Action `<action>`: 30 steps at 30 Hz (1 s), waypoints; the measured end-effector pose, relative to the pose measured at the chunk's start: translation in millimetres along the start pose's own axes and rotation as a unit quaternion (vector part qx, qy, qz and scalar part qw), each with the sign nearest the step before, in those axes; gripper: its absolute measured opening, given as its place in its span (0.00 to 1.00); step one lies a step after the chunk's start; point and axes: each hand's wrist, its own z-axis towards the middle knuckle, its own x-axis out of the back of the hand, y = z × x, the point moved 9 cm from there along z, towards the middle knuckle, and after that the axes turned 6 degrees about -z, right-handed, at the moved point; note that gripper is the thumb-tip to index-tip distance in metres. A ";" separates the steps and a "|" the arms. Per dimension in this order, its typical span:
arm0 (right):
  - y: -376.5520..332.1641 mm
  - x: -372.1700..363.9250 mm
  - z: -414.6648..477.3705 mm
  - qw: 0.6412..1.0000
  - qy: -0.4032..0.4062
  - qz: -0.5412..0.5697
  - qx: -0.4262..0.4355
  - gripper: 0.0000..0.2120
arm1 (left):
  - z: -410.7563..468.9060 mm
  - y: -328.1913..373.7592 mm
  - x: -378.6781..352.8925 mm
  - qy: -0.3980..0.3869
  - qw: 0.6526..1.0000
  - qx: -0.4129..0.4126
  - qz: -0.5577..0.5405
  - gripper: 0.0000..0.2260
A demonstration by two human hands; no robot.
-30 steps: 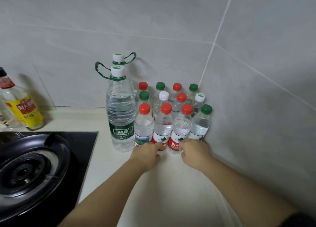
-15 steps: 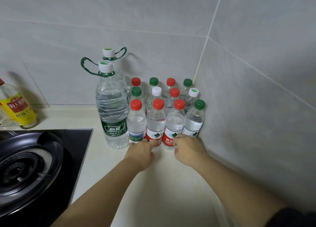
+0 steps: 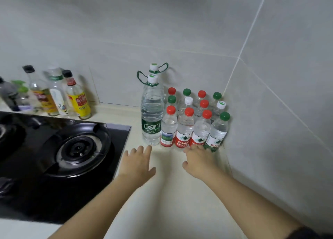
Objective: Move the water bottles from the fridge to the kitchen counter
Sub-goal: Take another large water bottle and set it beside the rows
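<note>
Standing in the tiled corner of the counter [image 3: 162, 193], 12 small water bottles [image 3: 184, 128] form 3 rows, with 2 large water bottles [image 3: 151, 116] just left of them. The left hand [image 3: 137, 165] is spread flat, holding nothing. The right hand [image 3: 200, 161], fingers straight, has its fingertips at the front row's base, gripping nothing. A black stove [image 3: 81, 148] lies farther left.

A tall clear plastic water bottle [image 3: 151, 110] bore a green label reading 怡宝. A small red-capped clear bottle [image 3: 185, 128] had a red label reading 农夫山; a small green-capped clear bottle [image 3: 218, 129] showed 农夫. Print on the yellow-labelled glass sauce bottle [image 3: 80, 102] was blurred.
</note>
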 end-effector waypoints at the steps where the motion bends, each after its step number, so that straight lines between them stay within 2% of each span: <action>1: -16.2 6.6 -5.2 1.000 0.007 -0.003 0.020 0.25 | -16.3 -13.6 11.4 0.023 1.000 0.019 0.002 0.30; 8: -137.8 86.7 -68.3 0.969 0.146 0.036 0.195 0.29 | -155.4 -93.2 82.7 0.179 0.974 0.138 -0.037 0.34; 14: -222.6 123.1 -156.2 0.927 0.210 0.068 0.302 0.33 | -289.1 -139.2 107.7 0.257 0.936 0.229 -0.075 0.36; 23: -350.9 117.6 -277.5 0.875 0.214 0.078 0.427 0.36 | -486.7 -192.9 104.5 0.340 0.862 0.357 -0.117 0.37; 30: -448.1 103.1 -391.3 0.840 0.206 0.061 0.499 0.36 | -627.2 -220.4 86.4 0.350 0.830 0.421 -0.108 0.36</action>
